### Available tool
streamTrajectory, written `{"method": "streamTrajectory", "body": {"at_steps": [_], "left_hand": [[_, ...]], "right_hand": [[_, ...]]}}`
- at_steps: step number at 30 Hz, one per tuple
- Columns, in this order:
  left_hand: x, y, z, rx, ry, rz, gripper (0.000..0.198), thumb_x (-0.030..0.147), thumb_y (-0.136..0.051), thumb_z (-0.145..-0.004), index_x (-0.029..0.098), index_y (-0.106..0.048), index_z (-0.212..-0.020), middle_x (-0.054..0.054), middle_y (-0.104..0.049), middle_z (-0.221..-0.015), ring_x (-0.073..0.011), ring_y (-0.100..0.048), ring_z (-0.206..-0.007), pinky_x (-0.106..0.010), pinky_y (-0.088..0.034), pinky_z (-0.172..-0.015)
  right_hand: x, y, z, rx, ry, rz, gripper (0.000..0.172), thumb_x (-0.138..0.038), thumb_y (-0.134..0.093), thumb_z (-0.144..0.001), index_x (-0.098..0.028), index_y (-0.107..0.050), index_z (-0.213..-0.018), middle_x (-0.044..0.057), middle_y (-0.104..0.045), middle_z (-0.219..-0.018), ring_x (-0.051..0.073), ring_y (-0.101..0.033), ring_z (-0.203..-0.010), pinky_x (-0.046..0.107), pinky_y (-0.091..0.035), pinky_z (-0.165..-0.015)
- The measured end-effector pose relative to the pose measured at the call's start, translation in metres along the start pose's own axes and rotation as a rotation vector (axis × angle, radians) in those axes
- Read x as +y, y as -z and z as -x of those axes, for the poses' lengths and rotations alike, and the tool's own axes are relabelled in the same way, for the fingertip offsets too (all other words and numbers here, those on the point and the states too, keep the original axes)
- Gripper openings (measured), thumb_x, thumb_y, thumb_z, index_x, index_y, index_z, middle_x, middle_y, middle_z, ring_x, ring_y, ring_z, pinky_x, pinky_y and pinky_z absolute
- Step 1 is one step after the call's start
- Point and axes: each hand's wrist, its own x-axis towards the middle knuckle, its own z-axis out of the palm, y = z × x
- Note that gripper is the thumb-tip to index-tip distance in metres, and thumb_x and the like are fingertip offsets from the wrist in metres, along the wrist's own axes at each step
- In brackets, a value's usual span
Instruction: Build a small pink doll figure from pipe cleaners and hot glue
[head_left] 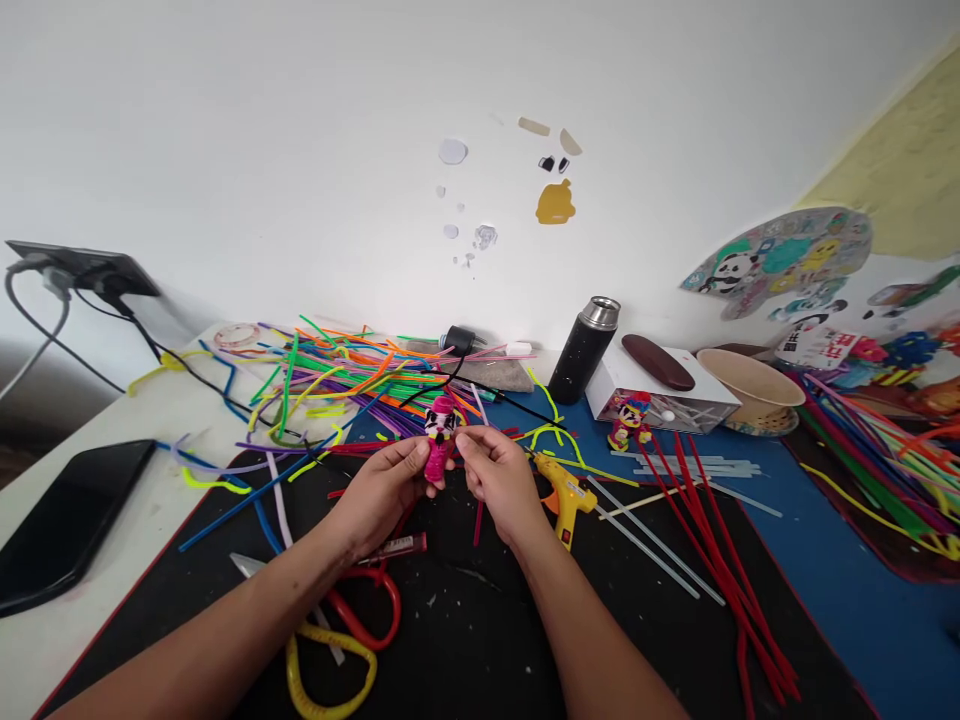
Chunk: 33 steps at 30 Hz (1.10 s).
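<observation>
A small magenta doll (439,455) with a black and white face stands upright between my hands, above the black mat (465,640). My left hand (390,485) pinches its body from the left, fingers wrapped behind it. My right hand (499,480) is closed, with thumb and forefinger together at the doll's right side by the head; whatever is between those fingertips is too small to make out. A yellow glue gun (566,493) lies just right of my right hand. Scissors with red and yellow handles (330,690) lie below my left forearm.
Colourful pipe cleaners (352,375) are heaped at the back. A black flask (583,352), a white box (660,390), a second doll (629,420) and a woven basket (750,380) stand at the right. Red stems (720,560) and glue sticks (649,545) lie nearer. A black phone-like slab (67,515) is left.
</observation>
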Motion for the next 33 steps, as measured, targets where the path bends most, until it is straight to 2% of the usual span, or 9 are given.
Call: {"method": "streamTrajectory", "body": {"at_steps": [9, 18, 23, 33], "left_hand": [[0.0011, -0.0026, 0.0019, -0.025, 0.003, -0.032, 0.043, 0.054, -0.09, -0.078, 0.013, -0.08, -0.083, -0.01, -0.076, -0.087, -0.0141, -0.059, -0.067, -0.024, -0.052, -0.064], [-0.0007, -0.004, 0.0015, -0.023, -0.006, 0.009, 0.037, 0.047, -0.091, -0.08, 0.012, -0.079, -0.081, -0.007, -0.07, -0.077, -0.0148, -0.06, -0.068, -0.024, -0.051, -0.064], [-0.0025, -0.0045, 0.0012, -0.018, -0.012, 0.015, 0.038, 0.048, -0.091, -0.079, 0.012, -0.078, -0.079, -0.006, -0.068, -0.075, -0.0146, -0.059, -0.067, -0.024, -0.051, -0.065], [-0.0027, -0.0047, 0.0021, -0.032, -0.006, 0.006, 0.04, 0.05, -0.09, -0.08, 0.012, -0.076, -0.078, -0.007, -0.071, -0.077, -0.0152, -0.06, -0.069, -0.025, -0.05, -0.066]], "right_hand": [[-0.0001, -0.0001, -0.0007, 0.024, 0.001, 0.014, 0.039, -0.052, -0.081, -0.078, -0.017, -0.073, -0.094, -0.01, -0.045, -0.048, 0.007, -0.031, -0.041, 0.022, -0.021, -0.041], [0.0014, -0.0003, -0.0011, 0.017, -0.001, 0.018, 0.04, -0.053, -0.081, -0.077, -0.017, -0.071, -0.092, -0.01, -0.045, -0.048, 0.007, -0.03, -0.041, 0.022, -0.018, -0.04], [0.001, -0.0001, -0.0007, 0.02, -0.007, 0.026, 0.041, -0.054, -0.082, -0.077, -0.017, -0.071, -0.091, -0.011, -0.043, -0.048, 0.007, -0.03, -0.041, 0.022, -0.018, -0.04], [-0.0007, -0.0014, -0.0002, 0.028, -0.011, 0.04, 0.039, -0.053, -0.082, -0.077, -0.018, -0.071, -0.09, -0.009, -0.044, -0.049, 0.008, -0.032, -0.043, 0.022, -0.019, -0.041]]}}
